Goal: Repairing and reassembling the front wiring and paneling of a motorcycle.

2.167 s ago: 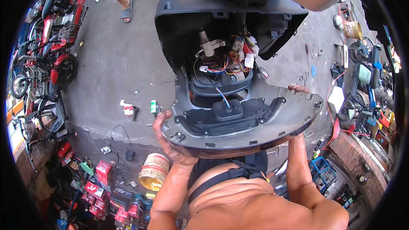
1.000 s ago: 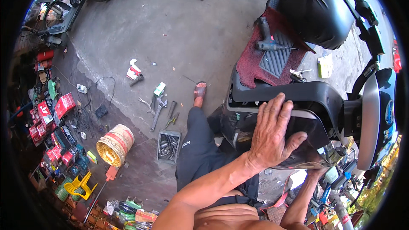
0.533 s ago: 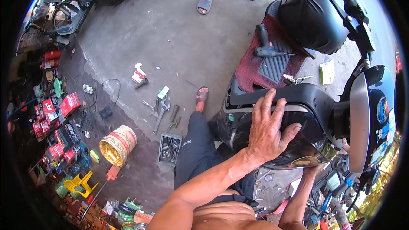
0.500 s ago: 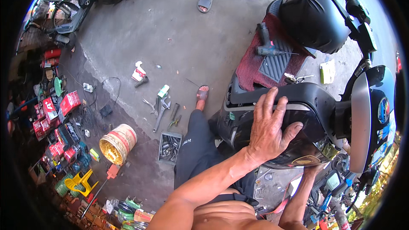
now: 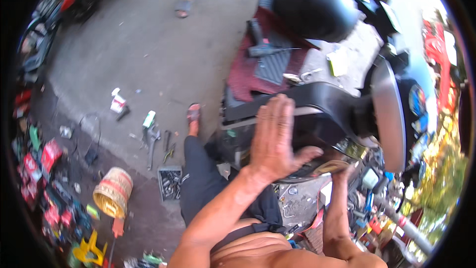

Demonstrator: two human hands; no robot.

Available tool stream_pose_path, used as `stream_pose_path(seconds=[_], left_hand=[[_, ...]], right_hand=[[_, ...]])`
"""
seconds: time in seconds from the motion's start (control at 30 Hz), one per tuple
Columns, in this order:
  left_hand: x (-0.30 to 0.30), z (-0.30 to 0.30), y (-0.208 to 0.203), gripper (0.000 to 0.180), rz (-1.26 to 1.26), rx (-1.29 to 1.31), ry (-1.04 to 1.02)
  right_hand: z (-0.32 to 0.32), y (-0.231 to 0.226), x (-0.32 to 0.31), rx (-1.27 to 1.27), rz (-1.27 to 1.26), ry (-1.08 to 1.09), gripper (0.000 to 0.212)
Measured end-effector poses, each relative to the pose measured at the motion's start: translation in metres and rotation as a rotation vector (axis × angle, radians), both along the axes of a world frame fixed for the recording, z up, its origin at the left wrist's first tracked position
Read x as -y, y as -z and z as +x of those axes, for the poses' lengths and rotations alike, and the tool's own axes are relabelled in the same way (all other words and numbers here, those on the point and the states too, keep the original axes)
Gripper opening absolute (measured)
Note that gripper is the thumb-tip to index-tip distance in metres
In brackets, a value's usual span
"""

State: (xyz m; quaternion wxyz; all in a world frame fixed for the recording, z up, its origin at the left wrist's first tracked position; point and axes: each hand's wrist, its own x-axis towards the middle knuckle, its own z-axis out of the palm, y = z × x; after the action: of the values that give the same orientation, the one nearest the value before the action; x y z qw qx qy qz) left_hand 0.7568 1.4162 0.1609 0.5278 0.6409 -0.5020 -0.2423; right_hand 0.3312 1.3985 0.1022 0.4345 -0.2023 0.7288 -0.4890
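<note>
The black front body of a scooter (image 5: 317, 133) stands in front of me. My left hand (image 5: 271, 141) lies flat against its dark panel, holding nothing, with long fingers side by side and the thumb stuck out. At the panel's lower right edge is my right hand (image 5: 342, 169), beside a gold-coloured emblem (image 5: 331, 167). Its fingers are blurred and partly hidden, so their grip does not show. Beyond my left hand, a power drill (image 5: 265, 47) rests on a dark red mat (image 5: 241, 72) over the footboard, next to the black seat (image 5: 317, 5).
On the floor at left lie a wrench (image 5: 151, 149), pliers (image 5: 169, 154) and a tray of sockets (image 5: 170, 197). A worn bucket (image 5: 115, 186) and a yellow stool (image 5: 90, 249) stand farther left. Another person's sandalled foot (image 5: 183, 9) is at the far side.
The view has swung right, so the scene sits farther left. My left hand's fingers are closer together, still against the panel. More of my right hand shows at the panel's edge.
</note>
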Motion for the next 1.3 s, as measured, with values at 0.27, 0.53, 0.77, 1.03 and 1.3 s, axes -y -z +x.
stream_pose_path(seconds=[0.27, 0.53, 0.77, 1.03, 1.3], left_hand=[[0.006, -0.008, 0.003, 0.100, 0.048, 0.053, 0.031], [0.000, -0.011, 0.011, 0.101, 0.042, 0.036, 0.062], [0.021, -0.031, -0.035, 0.096, 0.055, 0.039, 0.066], [0.028, -0.105, -0.067, 0.064, -0.291, 0.805, 0.767], [0.055, -0.146, -0.077, 0.074, -0.103, 1.281, 0.650]], right_hand=[[0.116, -0.069, 0.008, -0.061, -0.221, -0.107, 0.070], [0.107, -0.050, -0.001, -0.242, -0.200, -0.143, 0.076], [0.068, -0.005, -0.013, -0.582, -0.233, -0.360, 0.049], [0.127, -0.075, 0.029, -0.413, -0.313, -0.230, 0.065], [0.090, -0.035, -0.010, -0.033, -0.301, 0.065, 0.081]])
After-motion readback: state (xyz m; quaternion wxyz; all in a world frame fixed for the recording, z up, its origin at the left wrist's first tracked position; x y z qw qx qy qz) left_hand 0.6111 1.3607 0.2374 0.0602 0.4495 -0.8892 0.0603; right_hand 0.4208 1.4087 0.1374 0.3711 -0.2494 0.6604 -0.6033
